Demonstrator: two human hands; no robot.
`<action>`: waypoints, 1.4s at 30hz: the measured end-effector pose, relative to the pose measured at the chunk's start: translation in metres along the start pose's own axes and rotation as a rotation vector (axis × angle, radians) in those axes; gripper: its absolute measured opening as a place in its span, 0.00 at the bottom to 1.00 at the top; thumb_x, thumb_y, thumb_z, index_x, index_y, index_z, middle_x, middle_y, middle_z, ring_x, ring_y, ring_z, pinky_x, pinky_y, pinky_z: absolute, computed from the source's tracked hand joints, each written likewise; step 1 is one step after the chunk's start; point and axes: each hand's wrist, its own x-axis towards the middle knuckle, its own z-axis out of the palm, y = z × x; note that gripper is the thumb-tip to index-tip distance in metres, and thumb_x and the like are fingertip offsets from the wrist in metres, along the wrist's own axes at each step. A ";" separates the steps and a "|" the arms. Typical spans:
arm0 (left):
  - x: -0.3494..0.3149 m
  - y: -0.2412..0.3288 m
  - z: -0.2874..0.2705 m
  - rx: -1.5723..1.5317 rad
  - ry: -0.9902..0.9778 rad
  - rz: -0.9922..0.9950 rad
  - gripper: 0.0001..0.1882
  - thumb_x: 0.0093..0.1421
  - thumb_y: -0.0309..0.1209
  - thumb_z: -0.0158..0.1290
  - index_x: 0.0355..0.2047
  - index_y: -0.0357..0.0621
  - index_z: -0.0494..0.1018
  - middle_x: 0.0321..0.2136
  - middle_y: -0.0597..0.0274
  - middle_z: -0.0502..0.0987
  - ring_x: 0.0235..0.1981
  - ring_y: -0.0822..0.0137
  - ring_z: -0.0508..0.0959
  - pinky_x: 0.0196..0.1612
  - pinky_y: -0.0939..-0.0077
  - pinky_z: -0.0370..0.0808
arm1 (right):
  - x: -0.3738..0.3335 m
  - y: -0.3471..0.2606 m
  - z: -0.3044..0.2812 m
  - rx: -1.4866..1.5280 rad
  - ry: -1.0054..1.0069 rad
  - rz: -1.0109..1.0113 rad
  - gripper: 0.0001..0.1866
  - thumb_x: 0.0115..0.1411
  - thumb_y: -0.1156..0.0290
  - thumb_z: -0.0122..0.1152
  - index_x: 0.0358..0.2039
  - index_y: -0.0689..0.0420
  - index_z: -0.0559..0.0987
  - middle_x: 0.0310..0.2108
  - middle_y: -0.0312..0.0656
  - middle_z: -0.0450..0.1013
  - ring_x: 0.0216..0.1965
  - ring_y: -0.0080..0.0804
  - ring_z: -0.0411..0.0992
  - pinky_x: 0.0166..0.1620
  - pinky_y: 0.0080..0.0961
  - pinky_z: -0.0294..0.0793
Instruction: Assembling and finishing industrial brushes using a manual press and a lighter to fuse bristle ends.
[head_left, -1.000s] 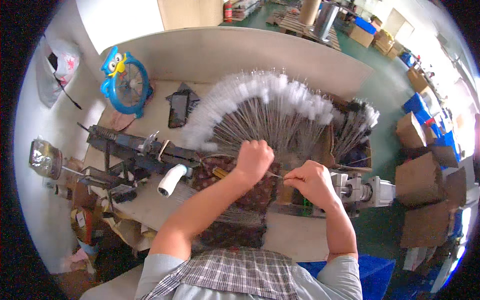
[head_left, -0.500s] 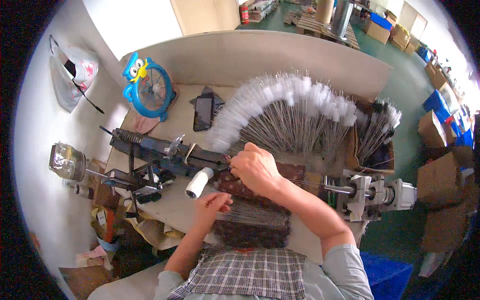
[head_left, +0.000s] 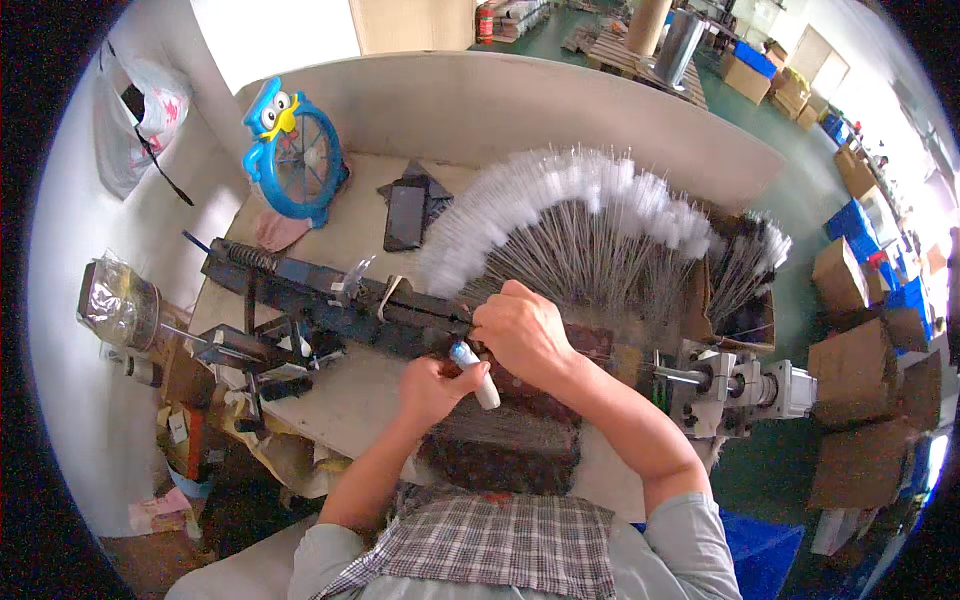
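Note:
My left hand [head_left: 430,390] is closed on a white tube-shaped handle [head_left: 487,392], its thumb across it. The handle's upper end shows blue and lies close to the end of a long black metal bar fixture [head_left: 420,312]. Just right of that end, my right hand [head_left: 520,325] is closed in a pinch; what its fingertips hold is hidden. Beyond it, many thin wire-stemmed brushes with white bristle tips [head_left: 590,185] stand fanned out. Below my hands, thin wires lie over a dark brown bristly mat [head_left: 500,455].
A motor unit with a metal shaft [head_left: 740,385] sits at the right edge of the bench. A carton [head_left: 738,325] holds more brushes. At the back are a blue cartoon-shaped fan [head_left: 300,165] and a dark phone [head_left: 404,217]. A curved board [head_left: 480,100] borders the bench.
My left hand has moved up and right and taken hold of the white handle, which has swung right and now slants the other way. My right hand has barely moved.

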 end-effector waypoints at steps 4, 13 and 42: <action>-0.006 0.008 0.013 -0.319 0.005 0.039 0.16 0.52 0.41 0.57 0.28 0.37 0.76 0.23 0.66 0.76 0.24 0.75 0.71 0.30 0.78 0.69 | -0.021 -0.003 -0.020 0.179 0.171 0.025 0.05 0.44 0.70 0.59 0.23 0.55 0.78 0.24 0.36 0.71 0.30 0.36 0.69 0.34 0.30 0.70; -0.010 0.014 0.040 -0.577 0.009 -0.044 0.06 0.51 0.24 0.53 0.27 0.41 0.65 0.25 0.58 0.73 0.21 0.70 0.74 0.26 0.72 0.73 | -0.088 -0.005 0.022 0.315 0.227 0.141 0.11 0.49 0.74 0.52 0.36 0.57 0.71 0.30 0.45 0.67 0.32 0.41 0.72 0.33 0.36 0.74; -0.025 -0.126 -0.096 -1.444 0.562 -0.400 0.05 0.53 0.33 0.55 0.28 0.48 0.72 0.20 0.71 0.69 0.22 0.76 0.69 0.26 0.80 0.68 | -0.075 -0.016 -0.021 0.314 -0.220 0.297 0.14 0.57 0.71 0.52 0.45 0.57 0.71 0.30 0.48 0.70 0.33 0.49 0.71 0.35 0.38 0.71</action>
